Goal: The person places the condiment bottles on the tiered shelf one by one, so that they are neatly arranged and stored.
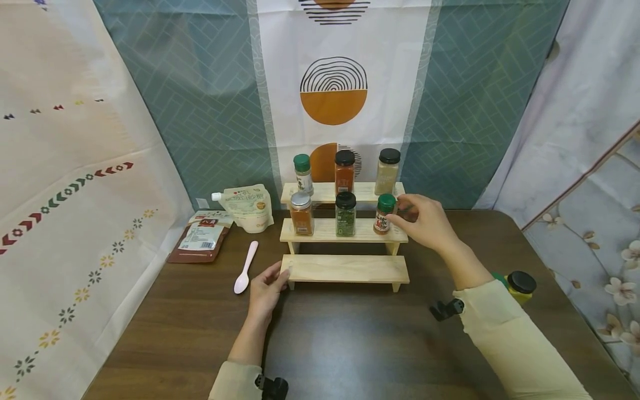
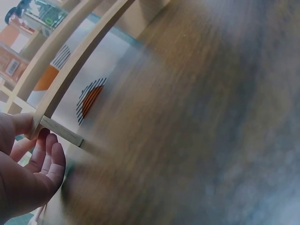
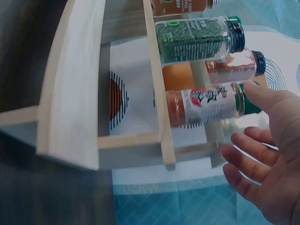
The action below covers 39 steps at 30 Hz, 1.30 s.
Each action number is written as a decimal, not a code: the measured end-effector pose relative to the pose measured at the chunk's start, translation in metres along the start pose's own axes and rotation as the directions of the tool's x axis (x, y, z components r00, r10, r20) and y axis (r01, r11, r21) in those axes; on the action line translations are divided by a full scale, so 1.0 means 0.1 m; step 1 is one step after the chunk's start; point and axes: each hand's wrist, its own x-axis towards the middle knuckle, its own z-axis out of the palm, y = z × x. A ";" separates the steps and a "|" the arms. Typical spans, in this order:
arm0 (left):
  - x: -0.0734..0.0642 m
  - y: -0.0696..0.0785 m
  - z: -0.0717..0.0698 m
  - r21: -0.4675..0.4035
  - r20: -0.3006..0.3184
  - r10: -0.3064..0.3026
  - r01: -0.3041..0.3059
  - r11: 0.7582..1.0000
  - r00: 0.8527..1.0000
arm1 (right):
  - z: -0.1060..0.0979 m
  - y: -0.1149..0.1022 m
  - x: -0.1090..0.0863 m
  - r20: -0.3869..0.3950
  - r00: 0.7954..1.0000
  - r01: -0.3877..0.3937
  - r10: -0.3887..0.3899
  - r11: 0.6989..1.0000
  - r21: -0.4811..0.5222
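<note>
A three-tier wooden shelf (image 1: 345, 269) stands on the table. My left hand (image 1: 265, 291) pinches the left end of its lowest tier, thumb above and fingers beneath, as the left wrist view shows. On the middle tier, at its right end, stands a small green-capped spice jar (image 1: 384, 214) with reddish contents. My right hand (image 1: 425, 222) is beside that jar, its thumb (image 3: 265, 96) right at the cap and its other fingers loosely bent, apart from the jar. A black-capped jar of green herbs (image 1: 345, 214) and a silver-capped jar (image 1: 301, 214) share this tier.
Several more jars occupy the top tier, including a black-capped pale jar (image 1: 387, 171). Left of the shelf are a spouted pouch (image 1: 250, 208), a brown packet (image 1: 202, 238) and a pink spoon (image 1: 246, 268). A black-capped yellow container (image 1: 521, 284) is partly behind my right sleeve.
</note>
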 end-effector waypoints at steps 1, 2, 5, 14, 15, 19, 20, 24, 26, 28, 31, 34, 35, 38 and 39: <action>0.00 0.00 0.00 0.002 -0.001 -0.002 0.002 1.000 1.000 | -0.01 0.02 -0.04 -0.003 1.000 -0.002 0.002 1.000 -0.003; 0.00 0.00 0.00 0.003 -0.001 -0.003 0.003 1.000 1.000 | -0.03 0.05 -0.08 -0.006 1.000 -0.004 0.004 1.000 -0.007; 0.00 0.00 0.00 0.008 -0.003 -0.004 0.004 1.000 1.000 | -0.08 0.11 -0.19 -0.015 1.000 -0.011 0.011 1.000 -0.013; 0.01 0.01 -0.01 0.012 -0.011 -0.005 0.005 1.000 1.000 | -0.31 0.27 -0.53 0.015 0.999 -0.050 0.051 0.998 -0.029; 0.01 0.01 -0.01 0.013 -0.012 -0.006 0.006 1.000 1.000 | -0.34 0.29 -0.56 0.018 0.999 -0.047 0.047 0.998 -0.032; 0.00 0.01 -0.01 0.015 -0.013 -0.008 0.009 1.000 1.000 | -0.45 0.36 -0.72 0.037 0.998 -0.050 0.052 0.997 -0.052; 0.00 0.00 -0.01 0.016 -0.011 -0.008 0.008 1.000 1.000 | -0.49 0.38 -0.77 0.042 0.997 -0.058 0.060 0.997 -0.058; -0.01 0.00 0.00 0.013 -0.002 -0.012 0.012 1.000 1.000 | -0.63 0.47 -0.93 0.065 0.993 -0.094 0.099 0.993 -0.074; -0.02 0.00 0.01 0.014 0.000 -0.014 0.014 1.000 1.000 | -0.69 0.51 -1.01 0.078 0.990 -0.108 0.114 0.991 -0.078; -0.02 0.00 0.01 0.014 -0.001 -0.017 0.017 1.000 1.000 | -0.74 0.56 -1.08 0.091 0.988 -0.115 0.123 0.990 -0.087; -0.03 0.00 0.01 0.017 -0.001 -0.019 0.019 1.000 1.000 | -0.80 0.64 -1.18 0.102 0.987 -0.117 0.128 0.988 -0.104; -0.03 0.00 0.01 0.016 -0.002 -0.019 0.019 1.000 1.000 | -0.85 0.70 -1.24 0.104 0.985 -0.125 0.137 0.985 -0.115; -0.03 0.00 0.01 0.016 -0.002 -0.018 0.018 1.000 1.000 | -0.87 0.72 -1.25 0.105 0.984 -0.133 0.146 0.984 -0.119; -0.02 0.00 0.01 0.014 -0.006 -0.011 0.011 1.000 1.000 | -0.90 0.76 -1.28 0.099 0.983 -0.144 0.157 0.981 -0.130; -0.01 0.00 0.01 0.013 -0.007 -0.010 0.010 1.000 1.000 | -0.91 0.77 -1.29 0.094 0.983 -0.144 0.157 0.980 -0.135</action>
